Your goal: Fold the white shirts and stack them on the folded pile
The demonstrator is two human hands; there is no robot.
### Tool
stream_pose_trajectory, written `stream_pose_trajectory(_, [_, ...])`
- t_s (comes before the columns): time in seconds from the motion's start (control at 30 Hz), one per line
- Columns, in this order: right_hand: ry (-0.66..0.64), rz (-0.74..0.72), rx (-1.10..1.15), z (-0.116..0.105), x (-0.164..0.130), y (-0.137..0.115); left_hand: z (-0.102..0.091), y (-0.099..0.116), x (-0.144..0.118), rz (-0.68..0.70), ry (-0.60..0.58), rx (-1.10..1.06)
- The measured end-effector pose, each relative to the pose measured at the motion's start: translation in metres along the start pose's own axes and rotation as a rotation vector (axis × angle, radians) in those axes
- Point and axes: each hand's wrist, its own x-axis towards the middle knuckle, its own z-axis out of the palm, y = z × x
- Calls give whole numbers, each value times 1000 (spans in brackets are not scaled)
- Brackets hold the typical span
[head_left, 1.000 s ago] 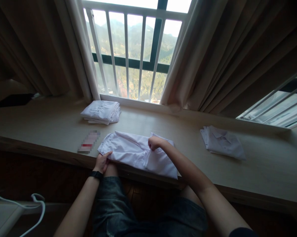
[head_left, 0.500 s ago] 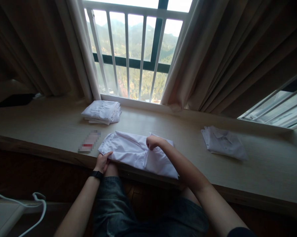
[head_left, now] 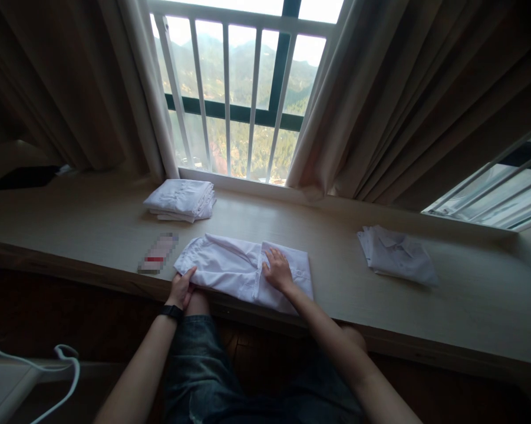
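Observation:
A white shirt (head_left: 223,265) lies folded into a long strip along the front edge of the wooden ledge. Its right part is turned over on itself, and a small button shows there. My left hand (head_left: 182,287) pinches the near left corner, thumb on top and the other fingers partly hidden under the cloth. On the folded-over part rests my right hand (head_left: 277,269), open, palm down with fingers spread. Beyond the left end is a stack of folded white clothes (head_left: 179,199). A folded white collared shirt (head_left: 398,256) lies farther right.
A blurred-out flat item (head_left: 159,253) with a red band lies left of the shirt. The ledge (head_left: 336,247) runs below a barred window (head_left: 241,112) between curtains (head_left: 371,106). A white cable (head_left: 76,377) loops at lower left.
My right hand has gone from a closed grip on the shirt's fold to lying open and flat on it, slightly right and lower. The right part now lies flatter. My left hand keeps its hold.

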Motion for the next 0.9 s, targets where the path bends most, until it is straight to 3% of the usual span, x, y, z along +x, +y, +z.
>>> stream_pose_trajectory(0.07, [17,91,-48,13,-15,-2,0,0,2,-1,3,-28])
stream_pose_trajectory(0.13, [-10,88,-77,21,-25,-5,-1,1,5,-21,5,-52])
stream_pose_trajectory(0.27, [19,66,-97,22,-31,-9,-4,5,6,-89,-1,-119])
stream_pose_trajectory(0.4, [14,38,-83,21,-32,-8,3,13,0,-123,-87,-170])
stream_pose_trajectory(0.53, [0,39,-57,22,-33,-6,31,23,-13,-54,-128,-124])
stream_pose_trajectory(0.7, [40,27,-12,21,-35,-2,74,31,-34,148,-218,23])
stream_pose_trajectory(0.9, [143,135,202,13,-35,4,117,24,-53,279,-169,275])
